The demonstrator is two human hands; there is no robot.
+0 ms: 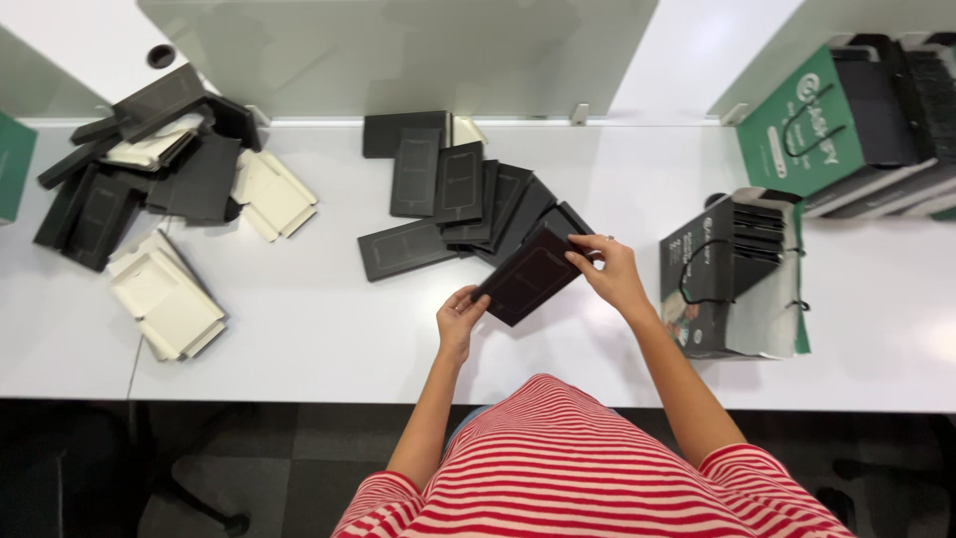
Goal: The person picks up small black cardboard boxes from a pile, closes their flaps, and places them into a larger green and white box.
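Hands meet over the white tabletop [299,339], both on one flat black box [530,275]. Box is held tilted, long side running from lower left to upper right, just above the tabletop and in front of the person's red-and-white striped shirt [568,458]. Left hand [458,317] grips the box's lower left corner, fingers [472,299] curled and pinching the edge. Right hand [609,269] grips the upper right end, fingers [582,261] pinching the edge from above; a ring shows on one finger.

Just behind the held box, a fanned pile of black boxes [460,194] lies flat on the tabletop, overlapping one another; the held box overlaps the pile's near right end in the view, contact cannot be told. One more black box [406,249] lies at the pile's near left edge.

Far left, a loose heap of black lids [119,169] mixed with cream cardboard inserts [269,194]. Nearer the front edge, a small stack of cream trays [167,297], apart from the heap.

Right of the right hand, a dark paper bag [732,274] lies on its side with black boxes stacked inside, rope handle showing. Farther right at the back, a green paper bag [812,125] also holds black boxes. Frosted divider panel [398,50] stands along the back of the tabletop. Dark floor [199,468] below the front edge.
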